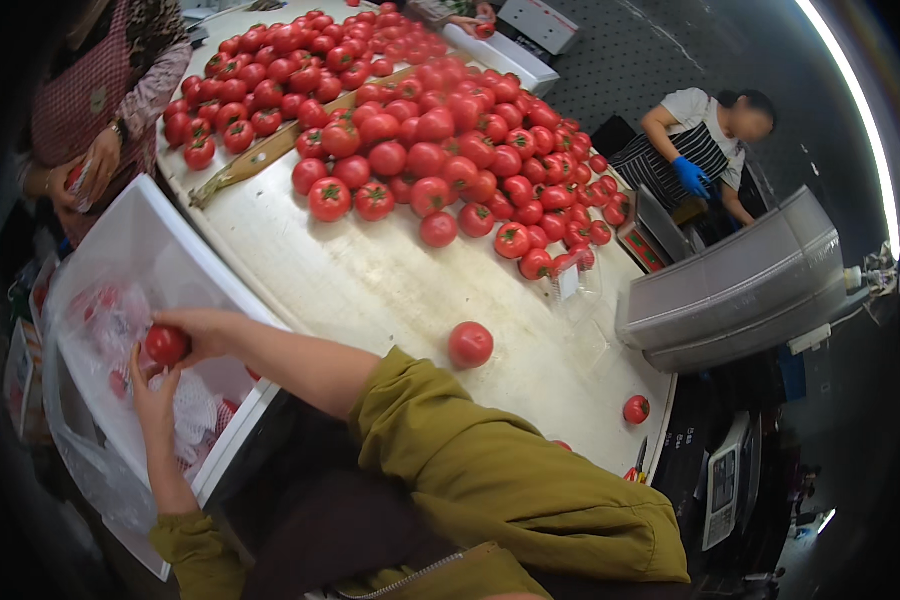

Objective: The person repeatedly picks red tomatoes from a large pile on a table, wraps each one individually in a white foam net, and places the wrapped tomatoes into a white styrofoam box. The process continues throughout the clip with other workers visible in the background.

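Observation:
Over the white foam box (195, 247) at my left, my right hand (206, 334) grips a red tomato (166, 346) from its near side. My left hand (154, 394) is just beneath it, thumb and finger spread apart. Whether the left fingertips touch the tomato I cannot tell. Inside the box lie white foam net sleeves (193, 412), a pink net sleeve (225, 416) and crumpled clear plastic (116, 319) over some tomatoes. A thin plastic liner (82, 442) hangs over the box's outer side.
A large heap of tomatoes (435, 150) covers the far part of the white table (360, 277), crossed by a wooden strip (259, 159). Single tomatoes (471, 345) lie nearer. A clear clamshell (574, 281), scissors (637, 469) and scales (724, 480) are rightward. Co-workers stand around the table.

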The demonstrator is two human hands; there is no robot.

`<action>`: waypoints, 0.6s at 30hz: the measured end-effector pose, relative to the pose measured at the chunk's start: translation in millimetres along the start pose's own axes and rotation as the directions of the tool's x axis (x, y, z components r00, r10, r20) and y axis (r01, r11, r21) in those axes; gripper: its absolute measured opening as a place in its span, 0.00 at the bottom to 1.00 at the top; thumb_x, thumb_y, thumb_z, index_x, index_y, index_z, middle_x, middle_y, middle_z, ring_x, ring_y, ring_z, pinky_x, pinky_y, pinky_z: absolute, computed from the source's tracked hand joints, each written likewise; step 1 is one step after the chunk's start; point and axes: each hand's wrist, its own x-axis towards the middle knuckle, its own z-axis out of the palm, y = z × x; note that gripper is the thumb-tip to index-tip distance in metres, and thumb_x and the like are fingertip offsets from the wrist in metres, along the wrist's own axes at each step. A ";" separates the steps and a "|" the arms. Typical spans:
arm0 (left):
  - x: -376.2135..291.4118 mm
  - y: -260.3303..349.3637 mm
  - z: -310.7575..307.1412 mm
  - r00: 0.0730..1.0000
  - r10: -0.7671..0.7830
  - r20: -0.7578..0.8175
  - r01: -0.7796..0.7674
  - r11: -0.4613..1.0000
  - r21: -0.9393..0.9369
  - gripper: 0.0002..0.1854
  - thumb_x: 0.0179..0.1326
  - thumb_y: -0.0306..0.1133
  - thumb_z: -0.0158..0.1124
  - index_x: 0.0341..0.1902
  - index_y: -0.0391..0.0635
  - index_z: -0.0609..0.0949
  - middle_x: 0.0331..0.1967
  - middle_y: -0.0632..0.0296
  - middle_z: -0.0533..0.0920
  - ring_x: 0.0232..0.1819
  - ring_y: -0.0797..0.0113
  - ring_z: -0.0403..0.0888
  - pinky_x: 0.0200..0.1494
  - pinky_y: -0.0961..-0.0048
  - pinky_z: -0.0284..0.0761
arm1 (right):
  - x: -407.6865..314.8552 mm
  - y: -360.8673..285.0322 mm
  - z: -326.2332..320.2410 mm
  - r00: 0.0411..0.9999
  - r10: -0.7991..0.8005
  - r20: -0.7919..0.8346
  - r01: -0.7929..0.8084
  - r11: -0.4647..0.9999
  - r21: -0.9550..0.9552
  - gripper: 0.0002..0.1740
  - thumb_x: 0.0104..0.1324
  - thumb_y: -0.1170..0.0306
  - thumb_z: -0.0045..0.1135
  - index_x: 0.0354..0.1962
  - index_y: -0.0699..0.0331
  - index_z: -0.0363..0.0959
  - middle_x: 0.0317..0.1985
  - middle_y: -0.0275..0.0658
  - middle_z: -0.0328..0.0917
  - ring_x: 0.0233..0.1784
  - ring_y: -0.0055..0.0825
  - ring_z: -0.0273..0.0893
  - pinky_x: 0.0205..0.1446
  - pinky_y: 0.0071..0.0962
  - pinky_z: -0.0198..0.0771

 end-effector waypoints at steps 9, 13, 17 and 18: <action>2.4 -29.2 -14.1 0.985 -0.107 0.133 0.132 0.971 -0.197 0.37 0.56 0.33 0.68 0.69 0.41 0.65 0.59 0.55 0.72 0.58 0.61 0.72 0.60 0.68 0.69 | -37.7 -16.0 28.4 1.000 0.003 -0.008 -0.007 0.875 -0.485 0.40 0.65 0.37 0.44 0.55 0.65 0.66 0.45 0.52 0.77 0.36 0.43 0.82 0.37 0.40 0.79; 25.6 -70.0 -26.9 0.941 -0.303 0.150 0.338 0.839 -0.427 0.31 0.61 0.38 0.67 0.65 0.40 0.69 0.53 0.55 0.76 0.51 0.63 0.77 0.53 0.69 0.75 | -31.9 -9.6 21.1 0.963 -0.267 0.020 0.203 0.678 -0.707 0.42 0.54 0.42 0.62 0.52 0.71 0.70 0.41 0.50 0.80 0.39 0.42 0.82 0.38 0.35 0.79; 23.5 -42.7 -5.9 0.961 -0.261 0.093 0.276 0.930 -0.242 0.33 0.60 0.36 0.68 0.66 0.41 0.68 0.56 0.53 0.75 0.53 0.61 0.77 0.52 0.67 0.76 | -18.1 -2.4 2.1 0.946 -0.321 -0.032 0.180 0.607 -0.774 0.40 0.55 0.43 0.61 0.47 0.73 0.73 0.38 0.52 0.81 0.39 0.41 0.82 0.41 0.36 0.78; 20.8 -41.8 -9.8 0.961 -0.267 0.066 0.275 0.935 -0.225 0.34 0.59 0.36 0.68 0.67 0.41 0.67 0.57 0.53 0.74 0.53 0.61 0.77 0.53 0.67 0.76 | -14.0 0.3 5.7 0.937 -0.349 -0.017 0.198 0.570 -0.798 0.39 0.55 0.43 0.60 0.46 0.74 0.74 0.37 0.52 0.81 0.39 0.41 0.82 0.42 0.36 0.78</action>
